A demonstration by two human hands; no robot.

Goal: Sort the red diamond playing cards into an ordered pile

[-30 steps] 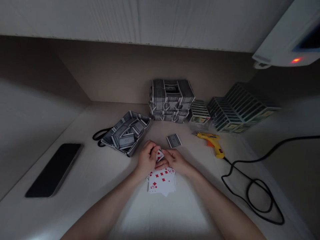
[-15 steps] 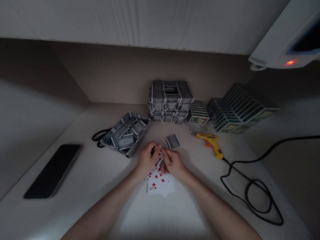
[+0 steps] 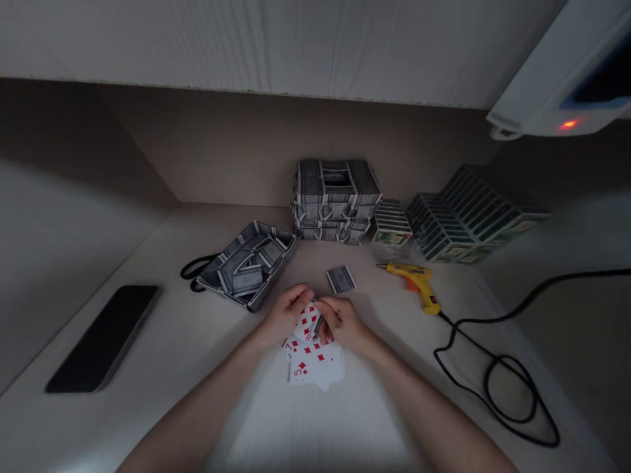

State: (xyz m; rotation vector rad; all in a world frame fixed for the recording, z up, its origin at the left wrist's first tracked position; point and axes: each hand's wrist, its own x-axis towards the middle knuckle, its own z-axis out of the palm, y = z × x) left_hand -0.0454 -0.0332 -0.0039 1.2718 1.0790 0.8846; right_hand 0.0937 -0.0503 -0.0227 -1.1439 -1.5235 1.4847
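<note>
- We log the left hand [image 3: 287, 312] narrow, thumb and fingers pinching a white rectangular playing card with red diamonds [image 3: 306, 322].
- Right hand [image 3: 346, 322] narrow too — fingers curled, gripping the same card's upper right side; exact contact partly hidden from us.
- We see that card between the hands, overlapping in view a pile of white face-up playing cards [image 3: 318, 373] on the pale flat tabletop [image 3: 315, 427].
- Just beyond the hands: one grey-and-white patterned face-down card [image 3: 340, 278].
- Left of that — an open grey patterned tray [image 3: 270, 277] holding loose patterned cards [image 3: 248, 280].
- Right: a yellow glue gun with orange trigger [image 3: 419, 284].
</note>
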